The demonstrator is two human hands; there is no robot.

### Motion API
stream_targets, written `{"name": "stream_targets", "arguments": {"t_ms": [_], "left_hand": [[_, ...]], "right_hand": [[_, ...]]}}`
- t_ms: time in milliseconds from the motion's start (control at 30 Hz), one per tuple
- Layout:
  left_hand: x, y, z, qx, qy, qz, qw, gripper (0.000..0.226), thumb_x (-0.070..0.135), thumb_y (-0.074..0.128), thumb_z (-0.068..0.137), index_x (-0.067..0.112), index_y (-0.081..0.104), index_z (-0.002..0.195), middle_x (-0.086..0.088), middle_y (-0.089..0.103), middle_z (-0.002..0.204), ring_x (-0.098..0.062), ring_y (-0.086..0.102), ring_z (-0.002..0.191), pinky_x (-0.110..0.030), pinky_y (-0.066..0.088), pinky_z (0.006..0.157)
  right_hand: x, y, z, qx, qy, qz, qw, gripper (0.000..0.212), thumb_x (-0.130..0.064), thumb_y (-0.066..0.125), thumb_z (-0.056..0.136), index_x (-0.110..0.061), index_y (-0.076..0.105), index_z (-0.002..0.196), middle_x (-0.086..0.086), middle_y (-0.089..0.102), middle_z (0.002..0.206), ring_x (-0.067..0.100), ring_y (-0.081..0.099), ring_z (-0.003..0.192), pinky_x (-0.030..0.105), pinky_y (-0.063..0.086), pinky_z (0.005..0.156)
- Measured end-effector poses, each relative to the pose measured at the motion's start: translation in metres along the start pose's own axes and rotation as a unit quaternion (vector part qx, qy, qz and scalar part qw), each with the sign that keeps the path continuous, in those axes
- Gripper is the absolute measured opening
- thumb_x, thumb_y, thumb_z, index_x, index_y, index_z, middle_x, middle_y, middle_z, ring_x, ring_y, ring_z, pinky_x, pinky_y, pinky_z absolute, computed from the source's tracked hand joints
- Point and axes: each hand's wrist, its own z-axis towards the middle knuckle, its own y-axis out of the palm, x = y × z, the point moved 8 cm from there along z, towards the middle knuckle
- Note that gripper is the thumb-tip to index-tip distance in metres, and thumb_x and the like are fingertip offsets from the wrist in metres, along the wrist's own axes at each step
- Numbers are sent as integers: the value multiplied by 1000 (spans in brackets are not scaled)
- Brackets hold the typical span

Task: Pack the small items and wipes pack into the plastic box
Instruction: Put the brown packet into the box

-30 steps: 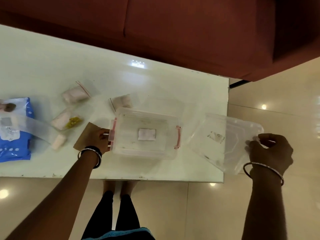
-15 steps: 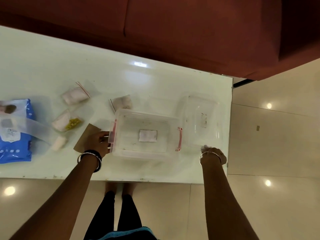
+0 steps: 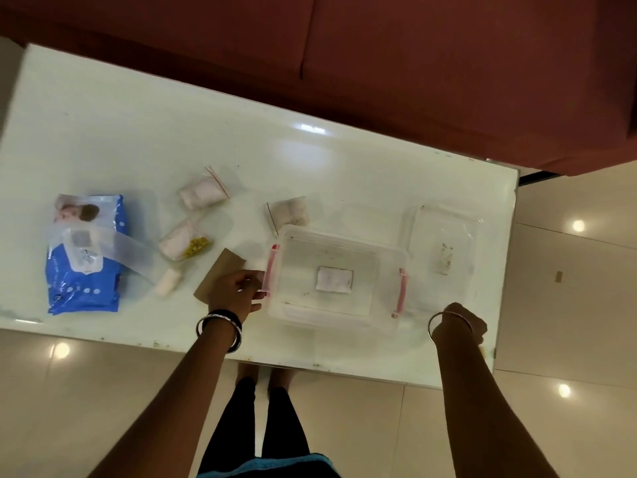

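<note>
Head view: we note the lid (image 3: 443, 248), carried in the right hand (image 3: 460, 324) a second ago, now lies on the table (image 3: 138, 139) beside the open plastic box (image 3: 336, 281). That hand's grasp we cannot tell. The left hand (image 3: 236, 293) pinches the box latch. The wipes pack (image 3: 86, 253) and small bags (image 3: 203, 193) remain unpacked; loading may begin.

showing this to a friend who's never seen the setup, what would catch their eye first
Probably the clear plastic box with pink latches, standing open and nearly empty near the table's front edge, the left hand at its left latch. Next, the bright blue wipes pack at the far left of the white table, with small zip bags scattered between it and the box. The clear lid lies flat just right of the box, beyond the right hand.
</note>
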Motion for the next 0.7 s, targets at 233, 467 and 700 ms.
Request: {"name": "stream_targets", "arguments": {"t_ms": [233,467,700], "left_hand": [[5,-49,-9,124,45,12,991,11,18,62,89,19,69,81,-5,71,70,-27,70,71,-38,60,64],[6,-76,-6,158,78,50,983,9,20,64,86,24,69,81,-5,72,71,-25,71,71,-49,59,72],[9,-84,-10,184,123,116,968,14,13,62,84,24,70,84,3,72,76,-13,66,70,-24,53,63]], "right_hand": [[-102,39,-134,51,-452,4,890,25,1,57,76,-11,71,92,11,68,102,35,62,98,53,51,85],[-155,173,-259,-193,-661,-211,693,22,-9,61,87,-14,70,107,4,69,107,27,61,102,37,50,86],[-163,260,-249,-259,-589,-487,591,62,-19,78,80,-23,54,136,6,53,134,29,46,130,43,44,104]]}}
